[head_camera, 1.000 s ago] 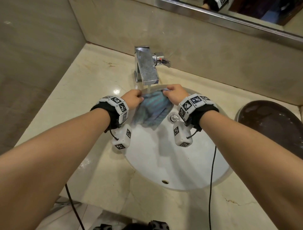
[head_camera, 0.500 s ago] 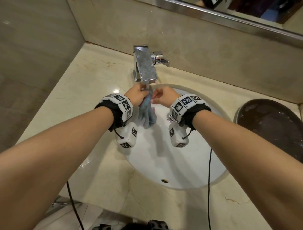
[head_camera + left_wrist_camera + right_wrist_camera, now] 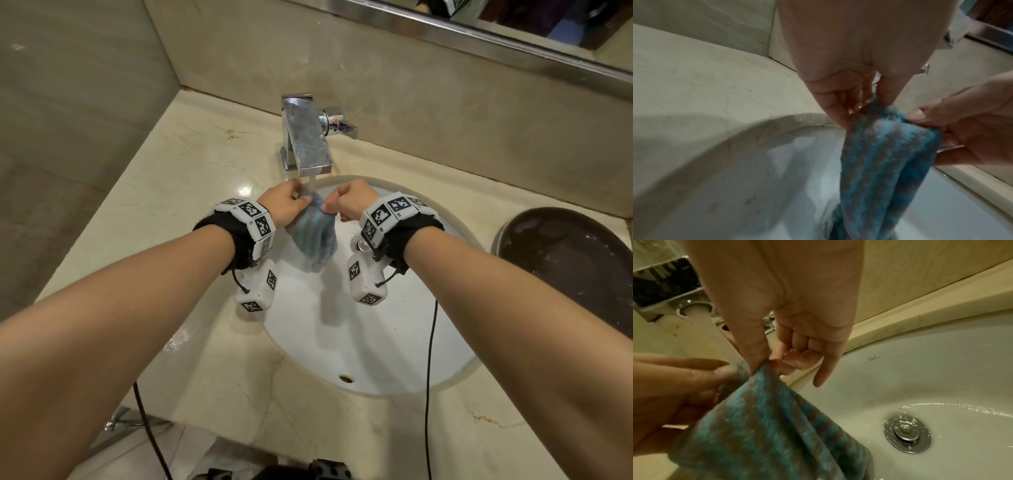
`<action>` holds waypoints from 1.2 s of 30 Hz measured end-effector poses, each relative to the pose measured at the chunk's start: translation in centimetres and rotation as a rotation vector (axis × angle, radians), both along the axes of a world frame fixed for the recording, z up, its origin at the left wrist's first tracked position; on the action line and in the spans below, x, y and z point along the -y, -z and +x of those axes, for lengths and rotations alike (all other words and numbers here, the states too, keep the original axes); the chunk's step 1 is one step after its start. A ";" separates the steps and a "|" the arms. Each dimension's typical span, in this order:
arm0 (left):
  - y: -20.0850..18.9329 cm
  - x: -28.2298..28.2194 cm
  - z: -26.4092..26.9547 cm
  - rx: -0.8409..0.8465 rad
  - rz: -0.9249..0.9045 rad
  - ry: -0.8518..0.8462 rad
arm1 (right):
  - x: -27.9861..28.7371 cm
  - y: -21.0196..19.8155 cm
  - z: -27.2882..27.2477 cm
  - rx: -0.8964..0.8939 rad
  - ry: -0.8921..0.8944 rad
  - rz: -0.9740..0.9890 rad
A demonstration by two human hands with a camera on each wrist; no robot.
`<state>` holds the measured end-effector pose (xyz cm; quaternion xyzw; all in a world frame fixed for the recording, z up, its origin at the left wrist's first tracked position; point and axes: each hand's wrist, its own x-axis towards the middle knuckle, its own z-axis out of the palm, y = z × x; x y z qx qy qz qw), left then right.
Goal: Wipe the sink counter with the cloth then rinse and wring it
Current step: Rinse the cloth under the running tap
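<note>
Both forearms reached forward and a little inward, bare, each wrist wrapped in a black band. The left hand [image 3: 282, 205] and the right hand [image 3: 349, 204] stood near each other, knuckles up, not touching. Each hand pinched the top edge of the cloth [image 3: 313, 236] between thumb and forefinger — the left at one end, the right at the other. The other fingers [image 3: 791, 344] of the right hand were curled loosely toward the palm, only the little finger [image 3: 824, 369] hung straighter. The fingers of the left hand looked wet.
</note>
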<state>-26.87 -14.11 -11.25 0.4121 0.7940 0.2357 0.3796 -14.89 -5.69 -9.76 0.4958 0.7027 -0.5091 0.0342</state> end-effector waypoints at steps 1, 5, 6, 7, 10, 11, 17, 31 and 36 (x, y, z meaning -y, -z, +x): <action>0.1 0.0 -0.1 0.005 -0.003 -0.005 | 0.0 -0.1 0.0 -0.018 0.028 0.008; 0.4 0.1 -0.5 0.057 0.038 -0.020 | 0.1 -0.5 -0.7 -0.120 0.095 -0.046; 0.4 0.2 -0.4 0.076 0.052 -0.017 | 0.0 -0.5 -0.9 -0.128 0.116 -0.071; 0.4 0.3 -0.3 0.097 0.062 -0.014 | 0.0 -0.6 -1.1 -0.133 0.139 -0.093; 0.6 0.5 0.3 0.145 0.071 0.038 | 0.0 -0.9 -1.2 -0.167 0.171 -0.142; 0.7 0.5 0.4 0.137 0.069 0.049 | 0.1 -0.9 -1.2 -0.177 0.160 -0.163; 1.5 0.3 -0.4 0.055 0.060 0.050 | 0.3 -0.8 -0.5 -0.210 0.224 -0.208; -0.1 -0.6 -0.1 0.390 0.164 -0.254 | -0.1 -0.3 0.2 -0.179 0.093 -0.092; -0.6 -0.8 -0.4 0.390 0.205 -0.257 | -0.2 -0.8 0.2 -0.097 -0.085 -0.049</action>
